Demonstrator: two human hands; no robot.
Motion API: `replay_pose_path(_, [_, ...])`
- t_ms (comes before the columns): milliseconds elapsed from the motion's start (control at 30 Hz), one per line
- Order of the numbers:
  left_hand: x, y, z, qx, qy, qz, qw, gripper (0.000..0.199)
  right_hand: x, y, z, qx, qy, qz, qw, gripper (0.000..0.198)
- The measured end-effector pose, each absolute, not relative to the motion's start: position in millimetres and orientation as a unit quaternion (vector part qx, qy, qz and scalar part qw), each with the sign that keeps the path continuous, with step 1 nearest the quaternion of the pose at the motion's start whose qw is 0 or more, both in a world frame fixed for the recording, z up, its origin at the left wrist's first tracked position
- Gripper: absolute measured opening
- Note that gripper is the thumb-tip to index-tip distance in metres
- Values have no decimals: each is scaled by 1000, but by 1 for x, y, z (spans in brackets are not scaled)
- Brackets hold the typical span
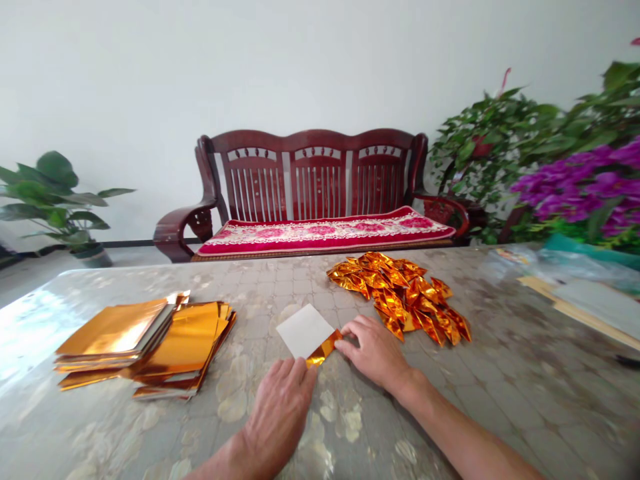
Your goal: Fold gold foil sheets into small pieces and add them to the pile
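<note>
Sheet: a flat white paper square with a creased, glossy gold-foil band along its 4 o'clock edge lay on the desk, at the dial's centre, twelve pointing away from the person.
Left hand: at 7 o'clock, the left hand touched the band's near end; its thumb was hidden, so whether the fingers gripped I cannot tell.
Right hand: at 4 o'clock, the right hand pinched the band's far end between thumb and fingers.
Stacks: at 9 o'clock stood smooth, mirror-bright gold-foil sheets, their edges uneven.
Folded pieces: at 2 o'clock lay a heap of crinkled, pointed orange-gold foil shapes.
Count: one square in hand, two adjoining stacks, one heap, its overlapping pieces uncountable.
Desk: the broad desk had a shiny grey-beige covering patterned with flowers and lattice.
Room: one carved red-brown wooden bench with a red-and-white floral runner stood at 12 o'clock before a plain white wall; a green potted plant at 10, purple blooms at 2.
</note>
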State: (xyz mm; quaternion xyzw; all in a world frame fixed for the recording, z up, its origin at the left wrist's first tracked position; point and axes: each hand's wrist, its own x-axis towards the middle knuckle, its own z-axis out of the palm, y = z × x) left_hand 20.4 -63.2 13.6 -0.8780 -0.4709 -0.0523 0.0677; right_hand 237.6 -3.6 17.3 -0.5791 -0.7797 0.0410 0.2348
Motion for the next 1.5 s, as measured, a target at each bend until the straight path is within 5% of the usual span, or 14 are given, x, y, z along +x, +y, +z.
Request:
replay_pose_path(367, [25,-64,12,-888,-450,-82,51,18,231,-2,20,-596,-743,110,284,9])
replay_pose_path(533, [23,-58,16,-888,-441,-131,22,17,229,0,15,-543,-714,218,386,6])
replay_pose_path(733, [17,-53,20,-852,-404,-334,-2,31,228,-9,17,-471,-737,107,472,20])
replay_pose_path(967, [17,-53,18,-847,-404,-346,11,52,223,-23,30,-333,-834,-2,439,24])
replay_pose_path(1100, [17,-47,20,-821,-438,-364,-38,45,216,-27,31,-317,-837,14,445,23])
replay_pose_path(1300, [14,-38,24,-748,-443,-475,-136,14,214,-27,29,-364,-818,118,430,47])
replay_pose_path(1500, [14,-34,24,-657,-410,-601,-198,6,215,-27,35,-359,-837,57,408,48])
